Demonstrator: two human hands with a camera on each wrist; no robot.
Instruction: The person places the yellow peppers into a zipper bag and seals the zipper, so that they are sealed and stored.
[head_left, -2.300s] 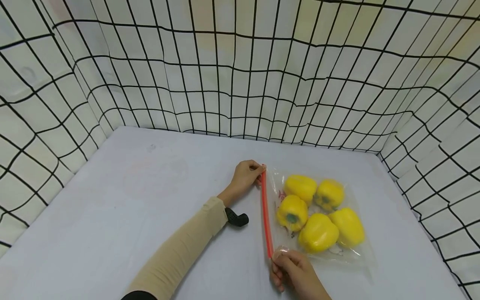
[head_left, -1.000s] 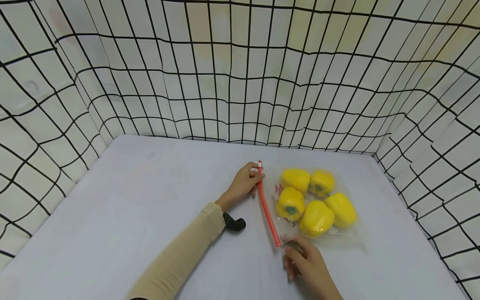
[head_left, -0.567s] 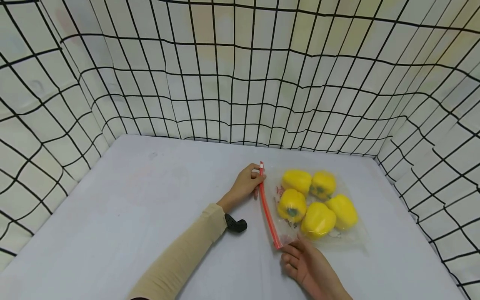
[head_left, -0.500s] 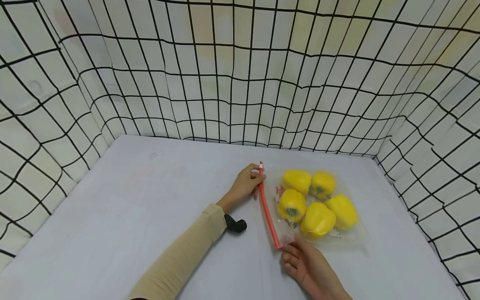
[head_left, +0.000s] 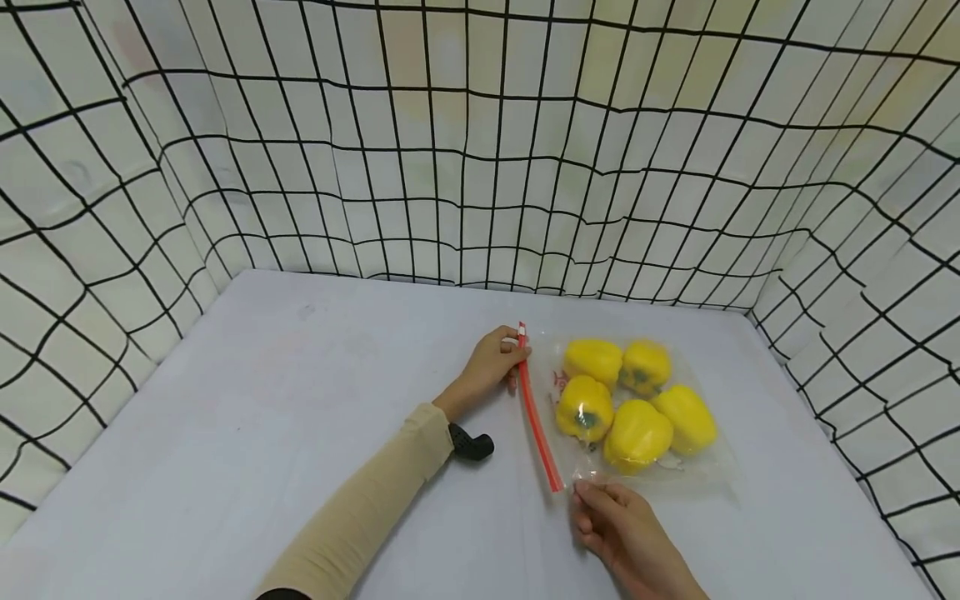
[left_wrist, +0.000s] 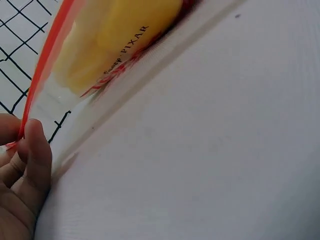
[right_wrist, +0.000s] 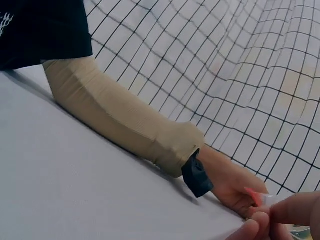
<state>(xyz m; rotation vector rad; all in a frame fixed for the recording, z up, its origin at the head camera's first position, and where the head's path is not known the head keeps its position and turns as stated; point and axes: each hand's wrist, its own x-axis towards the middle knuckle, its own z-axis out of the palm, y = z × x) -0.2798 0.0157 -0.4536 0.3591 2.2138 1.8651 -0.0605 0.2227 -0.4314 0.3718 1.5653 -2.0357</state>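
Note:
A clear zip bag (head_left: 547, 392) with a red zip strip (head_left: 537, 421) lies on its side, its mouth toward the left. Several yellow bell peppers (head_left: 637, 435) fill its right part. My left hand (head_left: 489, 360) pinches the strip near its far end, where a small white piece shows. In the left wrist view, that thumb and fingers (left_wrist: 34, 150) grip the red strip, and dark print shows on the bag. At the near corner, my right hand (head_left: 626, 525) pinches the clear plastic just right of the strip's end; the right wrist view shows its fingertips (right_wrist: 260, 220) together.
A white-covered table (head_left: 300, 400) bears everything. Black netting (head_left: 450, 167) over pale walls encloses its back and both sides. A black wrist device (head_left: 472, 446) sticks out from the beige left sleeve (head_left: 375, 483).
My right hand leaves the strip's near end, turns palm-up under the bag's corner, then turns back to pinch the plastic. The strip's near end swings right. My left hand keeps hold, slightly lower on the strip.

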